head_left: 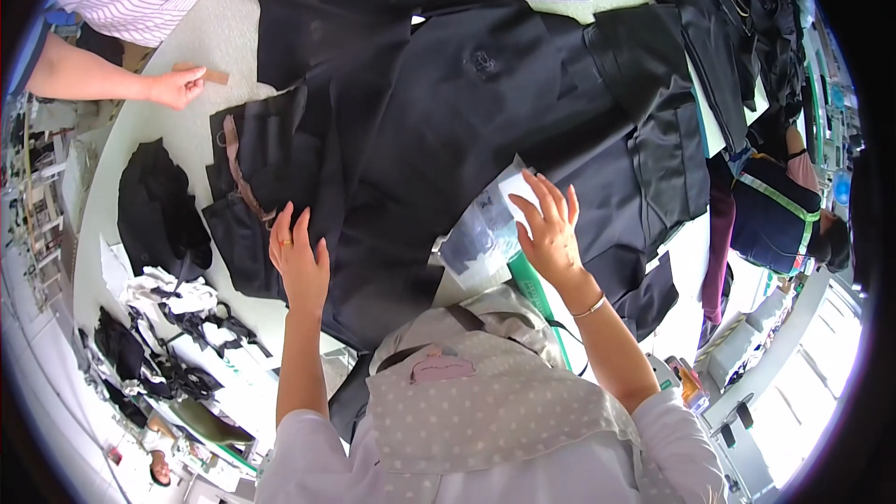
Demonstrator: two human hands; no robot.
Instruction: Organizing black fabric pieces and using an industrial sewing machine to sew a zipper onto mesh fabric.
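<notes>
Left hand [299, 257] lies flat, fingers spread, on the dark garment [439, 131]; right hand [549, 229] open over a clear bag [485, 224], probably touching it, gripping nothing.

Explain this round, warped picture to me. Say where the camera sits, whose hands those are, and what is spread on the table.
There is one picture, taken by a wide fisheye camera worn on a person's head and looking down, so straight edges bend near the rim. No machine is at work here. The two bare forearms rising from the lower edge belong to the wearer. The left hand, with a ring, lies flat and open on a large dark navy cloth garment spread over the pale work table. The right hand, fingers spread, rests at a clear plastic bag with a white paper tag; neither hand grips anything. At upper left, another person's hand holds a small tan card. Smaller dark cloth pieces lie to the left.
</notes>
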